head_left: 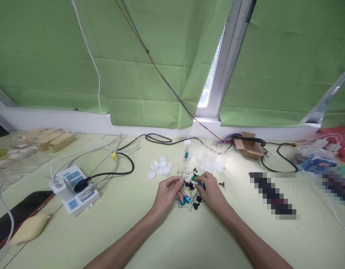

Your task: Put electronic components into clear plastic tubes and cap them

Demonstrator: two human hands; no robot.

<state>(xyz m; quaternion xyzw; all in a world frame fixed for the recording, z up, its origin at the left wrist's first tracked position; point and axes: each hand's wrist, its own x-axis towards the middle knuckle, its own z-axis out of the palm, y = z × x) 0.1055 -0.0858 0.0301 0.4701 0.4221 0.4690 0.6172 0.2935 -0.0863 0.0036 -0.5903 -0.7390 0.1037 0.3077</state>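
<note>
Small parts lie in a loose pile [190, 194] on the table between my two hands: thin metal rods and blue, green and black pieces. My left hand [169, 190] is closed at the pile's left side, thumb and finger pinching a thin metal rod. At the right side, my right hand [211, 188] has its fingertips together on a blue-ended metal rod, partly hidden by the fingers. Blue pieces [185, 200] lie below my left fingers. A black T-shaped piece [222, 184] sits apart, right of my right hand.
White round caps [159, 171] are grouped behind my left hand. A clear tube [186, 153] with a blue part stands behind the pile, near more clear containers [208, 158]. A power strip [74, 190] with cables is left; an open cardboard box [249, 147] sits back right.
</note>
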